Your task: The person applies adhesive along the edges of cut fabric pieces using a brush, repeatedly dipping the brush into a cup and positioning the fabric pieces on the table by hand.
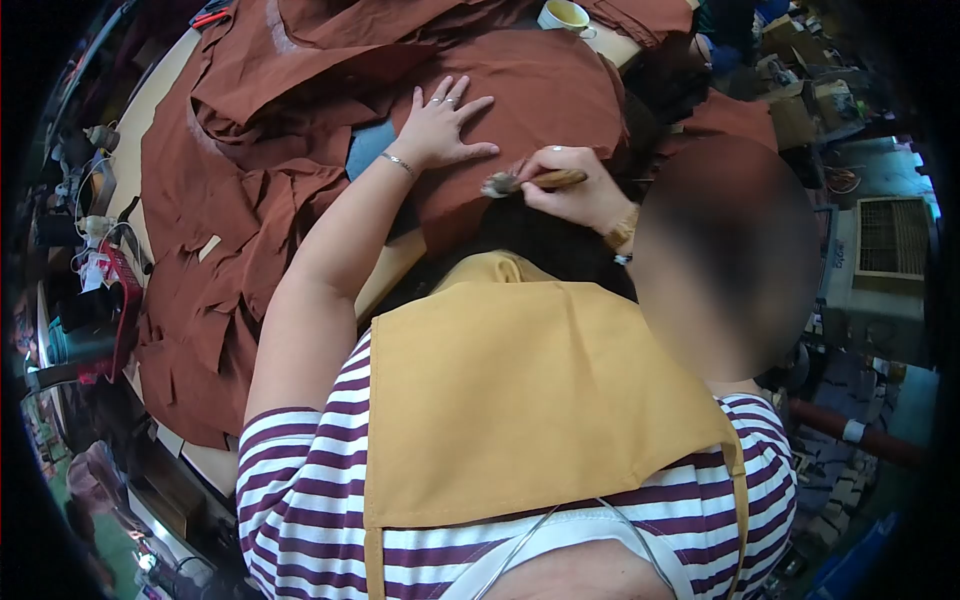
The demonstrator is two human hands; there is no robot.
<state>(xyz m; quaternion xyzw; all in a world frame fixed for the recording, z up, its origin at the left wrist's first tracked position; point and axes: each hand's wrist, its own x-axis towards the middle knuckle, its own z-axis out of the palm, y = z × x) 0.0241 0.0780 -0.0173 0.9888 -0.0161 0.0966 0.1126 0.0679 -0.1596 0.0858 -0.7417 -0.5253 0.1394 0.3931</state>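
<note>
Reddish-brown fabric (pixel 540 85) lies spread over a pale table. Flat on this fabric rests my left hand (pixel 445 125), fingers spread apart, with rings and a bracelet on it. To its right, my right hand (pixel 575 188) grips a brush (pixel 555 178) by its wooden handle. The pale bristles point left and are at the fabric near its lower edge; whether they touch it is hard to tell. A blue piece (pixel 371 148) shows beside my left wrist.
A yellow cup (pixel 564 17) stands at the table's far edge. Crumpled brown fabric (pixel 230 200) covers the left side. Red-handled scissors (pixel 209 18) lie at the upper left. Boxes (pixel 838 105) and a slatted crate (pixel 890 238) are at the right.
</note>
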